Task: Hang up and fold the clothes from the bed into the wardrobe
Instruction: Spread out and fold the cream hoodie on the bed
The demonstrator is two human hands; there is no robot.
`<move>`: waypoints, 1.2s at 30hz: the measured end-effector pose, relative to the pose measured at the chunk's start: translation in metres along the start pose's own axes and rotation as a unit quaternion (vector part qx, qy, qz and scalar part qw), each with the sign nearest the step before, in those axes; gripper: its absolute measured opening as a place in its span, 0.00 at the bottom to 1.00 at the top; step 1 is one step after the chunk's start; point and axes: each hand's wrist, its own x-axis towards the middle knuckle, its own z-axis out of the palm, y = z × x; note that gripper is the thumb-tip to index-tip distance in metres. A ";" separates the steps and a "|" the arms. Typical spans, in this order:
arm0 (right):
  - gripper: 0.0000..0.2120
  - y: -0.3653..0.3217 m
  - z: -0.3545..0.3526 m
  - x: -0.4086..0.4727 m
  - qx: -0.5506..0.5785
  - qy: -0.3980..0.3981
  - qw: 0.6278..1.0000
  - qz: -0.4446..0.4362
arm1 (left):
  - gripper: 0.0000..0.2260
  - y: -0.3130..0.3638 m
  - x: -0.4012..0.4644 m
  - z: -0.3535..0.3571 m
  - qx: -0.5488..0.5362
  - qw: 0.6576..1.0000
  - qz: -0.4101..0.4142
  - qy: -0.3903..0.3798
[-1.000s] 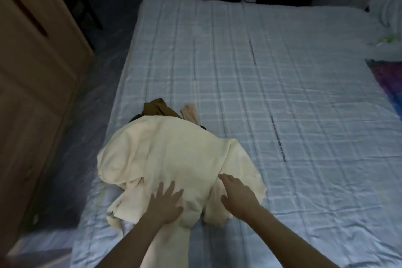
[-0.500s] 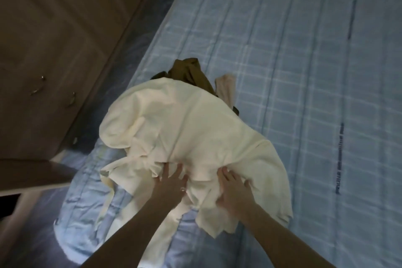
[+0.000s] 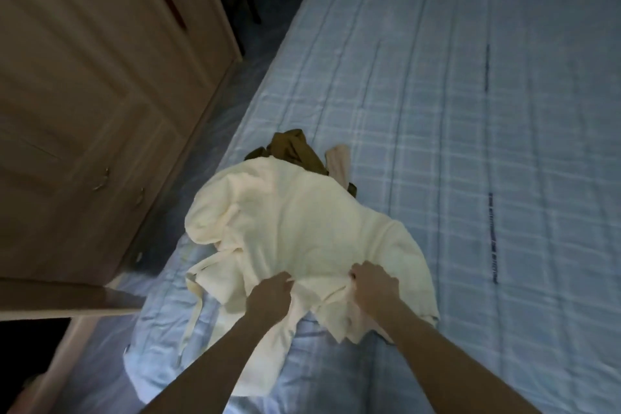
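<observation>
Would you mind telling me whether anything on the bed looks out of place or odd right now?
Nothing looks damaged or spilled. The cream garment lies crumpled at the bed's near corner, gripped by the left hand and right hand, half covering an olive garment.

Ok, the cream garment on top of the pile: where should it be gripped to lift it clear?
Probably along the near edge of the cream garment, coming from the foot side of the bed. That edge is bunched into folds where the left hand and right hand already pinch it. The far part drapes over the brown garment, so lifting from the near side should peel it off.
</observation>
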 end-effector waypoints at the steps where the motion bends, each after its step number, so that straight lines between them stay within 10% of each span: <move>1: 0.14 0.006 -0.005 -0.013 0.013 -0.002 1.000 0.005 | 0.15 0.005 -0.011 -0.007 -0.012 1.000 0.003 0.000; 8: 0.13 0.022 -0.019 -0.127 0.007 0.065 0.998 -0.023 | 0.37 0.040 -0.091 -0.052 0.151 0.978 0.134 -0.059; 11: 0.15 0.030 -0.039 -0.170 0.020 0.128 0.992 -0.005 | 0.30 0.043 -0.110 -0.089 0.232 0.953 0.195 0.007; 20: 0.16 0.091 -0.077 -0.272 -0.015 0.205 0.973 0.101 | 0.16 0.105 -0.168 -0.209 0.034 0.944 0.312 0.102; 25: 0.28 0.072 -0.093 -0.286 0.171 0.237 0.955 0.041 | 0.19 0.169 -0.204 -0.223 -0.012 0.937 0.337 0.093; 30: 0.38 0.026 -0.117 -0.305 0.433 0.251 0.851 -0.158 | 0.18 0.218 -0.237 -0.224 -0.136 0.929 0.336 0.073; 36: 0.06 0.102 -0.164 -0.303 0.206 0.433 0.877 0.019 | 0.15 0.255 -0.269 -0.240 -0.045 0.931 0.359 0.048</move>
